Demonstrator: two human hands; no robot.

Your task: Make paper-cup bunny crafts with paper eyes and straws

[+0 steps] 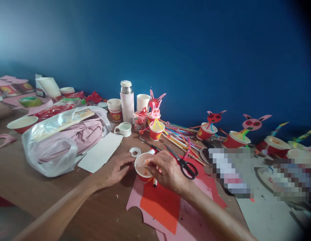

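A small red paper cup with a white inside (142,164) stands on red and pink craft paper (160,204) at the table's middle. My left hand (115,169) curls round the cup's left side. My right hand (168,170) reaches over the rim, its fingers pinched on a small piece I cannot make out. A marker (154,182) lies under my right hand. Black-handled scissors (185,164) lie just right of that hand. A roll of clear tape (134,151) lies behind the cup.
A plastic bag with pink cloth (62,139) and a white sheet (101,152) lie on the left. A flask (126,100), stacked cups (142,102), a small mug (124,129) and finished cup animals (210,127) line the back. Coloured straws (180,137) lie beside them.
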